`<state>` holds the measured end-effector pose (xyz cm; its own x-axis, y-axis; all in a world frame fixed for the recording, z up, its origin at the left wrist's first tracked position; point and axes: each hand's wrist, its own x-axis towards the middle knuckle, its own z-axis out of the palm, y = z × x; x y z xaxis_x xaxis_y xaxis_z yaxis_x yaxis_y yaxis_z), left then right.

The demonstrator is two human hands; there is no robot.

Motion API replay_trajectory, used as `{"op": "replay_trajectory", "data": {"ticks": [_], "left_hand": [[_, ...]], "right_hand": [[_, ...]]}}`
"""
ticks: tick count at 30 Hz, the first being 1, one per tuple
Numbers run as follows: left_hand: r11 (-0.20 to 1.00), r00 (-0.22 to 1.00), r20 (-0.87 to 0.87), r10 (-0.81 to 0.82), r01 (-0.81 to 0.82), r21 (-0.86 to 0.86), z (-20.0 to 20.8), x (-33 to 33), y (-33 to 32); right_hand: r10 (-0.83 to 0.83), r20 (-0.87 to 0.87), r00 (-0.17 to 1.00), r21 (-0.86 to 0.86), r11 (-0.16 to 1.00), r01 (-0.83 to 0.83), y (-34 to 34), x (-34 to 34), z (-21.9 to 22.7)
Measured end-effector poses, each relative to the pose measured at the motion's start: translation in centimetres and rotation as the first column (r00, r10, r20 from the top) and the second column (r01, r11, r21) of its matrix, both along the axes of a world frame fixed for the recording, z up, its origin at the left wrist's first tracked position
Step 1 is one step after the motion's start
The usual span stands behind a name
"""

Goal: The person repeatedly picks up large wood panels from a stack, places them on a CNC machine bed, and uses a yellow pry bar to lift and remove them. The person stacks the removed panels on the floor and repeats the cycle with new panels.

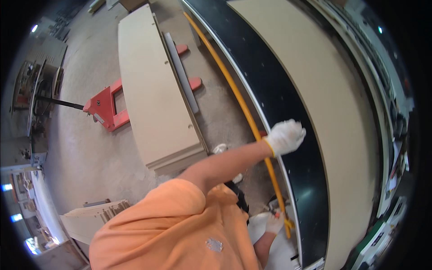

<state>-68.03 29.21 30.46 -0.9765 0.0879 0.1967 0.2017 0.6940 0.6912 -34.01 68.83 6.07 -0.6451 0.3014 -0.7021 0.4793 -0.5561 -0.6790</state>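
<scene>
My left hand [285, 137], in a white glove, is held over the long black machine bed [288, 103] next to its pale metal edge. Its fingers look curled in, and their inner side is hidden from view. Lower down, my right hand [272, 223], also in a pale glove, is closed by the lower end of a yellow bar [245, 110]. A small red and dark piece [276, 215] shows at its fingers, too small to name. A wide beige board [324, 85] lies on the machine beyond the black strip.
Behind my left arm, a stack of long beige boards [150, 81] rests on a red pallet jack [105, 108], whose fork tips stick out. Another board stack [92, 220] stands at lower left. The yellow bar runs along the machine's near side, above the concrete floor [85, 148].
</scene>
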Motion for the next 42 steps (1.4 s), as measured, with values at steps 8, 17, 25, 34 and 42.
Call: {"op": "replay_trajectory", "data": {"ticks": [8,17,25,34,42], "left_hand": [[0.995,0.997,0.002,0.074,-0.074,-0.063,-0.4,-0.3,1.1],[0.996,0.992,-0.111,-0.065,0.057,-0.069,-3.8,-1.5,-0.2],[0.959,0.937,-0.206,-0.282,0.269,-0.088,-2.8,-1.4,-0.2],[0.941,0.929,-0.148,-0.339,0.332,-0.071,-2.3,-1.4,-0.8],[0.946,0.899,-0.339,-0.276,0.316,0.067,-2.1,-1.4,0.0]], "right_hand": [[-0.523,0.040,0.851,0.159,0.844,0.512,2.5,0.4,3.6],[-0.728,-0.279,0.626,-0.028,0.658,0.752,-0.7,12.1,21.0],[-0.756,-0.336,0.562,0.515,0.352,0.781,-9.0,11.9,25.8],[-0.902,-0.386,-0.191,0.445,-0.363,0.818,-10.2,18.9,25.3],[-0.748,-0.253,0.614,0.536,0.420,0.732,-10.6,11.6,28.6]]}}
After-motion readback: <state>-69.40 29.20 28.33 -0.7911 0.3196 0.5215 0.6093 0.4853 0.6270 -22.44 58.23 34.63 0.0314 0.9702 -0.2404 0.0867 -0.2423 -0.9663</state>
